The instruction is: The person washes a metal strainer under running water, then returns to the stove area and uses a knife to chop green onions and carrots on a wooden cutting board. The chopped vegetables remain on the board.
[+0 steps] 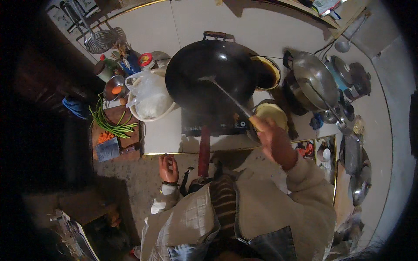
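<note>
My right hand [276, 142] grips the light-coloured handle of a metal wok spatula [232, 101]. The spatula's blade is inside a large dark wok [196, 62], against its inner surface. Steam blurs the lower part of the wok, and I make out no food in it. A black induction cooktop [215, 127] is below the wok. The wok's long red handle [204, 150] points towards me, and a small loop handle is on its far side. Near the counter's front edge, my left hand [168, 169] is loosely curled and holds nothing.
A wooden cutting board [112, 117] at left bears green stalks [111, 122], chopped orange pieces [106, 137] and a cleaver [108, 150]. Beside it, a plastic bag [150, 98] sits in a basin. Right are a bowl of dark liquid [269, 73], a yellowish bowl [272, 114] and a steel pan [315, 71].
</note>
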A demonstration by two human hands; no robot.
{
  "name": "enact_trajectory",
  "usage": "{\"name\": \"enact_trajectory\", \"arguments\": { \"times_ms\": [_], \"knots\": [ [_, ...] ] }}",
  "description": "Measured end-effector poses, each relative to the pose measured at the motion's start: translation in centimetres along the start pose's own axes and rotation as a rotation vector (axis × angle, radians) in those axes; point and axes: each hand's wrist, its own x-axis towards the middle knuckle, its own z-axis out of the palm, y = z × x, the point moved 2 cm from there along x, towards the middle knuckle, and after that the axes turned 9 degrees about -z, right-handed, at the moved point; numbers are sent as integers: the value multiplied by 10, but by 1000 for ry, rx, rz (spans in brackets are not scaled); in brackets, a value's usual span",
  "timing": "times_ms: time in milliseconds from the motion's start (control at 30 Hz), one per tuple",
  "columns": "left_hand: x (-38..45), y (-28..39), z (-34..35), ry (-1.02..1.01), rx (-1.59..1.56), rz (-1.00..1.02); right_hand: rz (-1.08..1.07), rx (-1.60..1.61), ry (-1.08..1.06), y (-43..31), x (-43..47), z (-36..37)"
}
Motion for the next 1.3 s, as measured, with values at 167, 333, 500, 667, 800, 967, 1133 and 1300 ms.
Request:
{"name": "enact_trajectory", "arguments": {
  "times_ms": [167,333,500,667,800,967,1133,1300],
  "knots": [
    [10,15,-7,-181,-150,-28,428,922,344,31,-43,-6],
    [20,77,-4,-688,-514,-99,551,746,363,57,-84,8],
    [13,113,22,-1035,-626,-265,534,535,415,49,-78,-9],
    [16,124,26,-1128,-702,-419,623,730,423,44,-82,-19],
    [12,130,28,-1121,-811,-510,610,693,404,52,-80,-20],
    [7,122,38,-1066,-734,-424,450,191,324,94,-71,-13],
    [5,130,45,-1048,-798,-338,153,-374,117,145,-65,11],
    [6,130,42,-1037,-710,-309,232,-398,64,160,-53,16]
  ]
}}
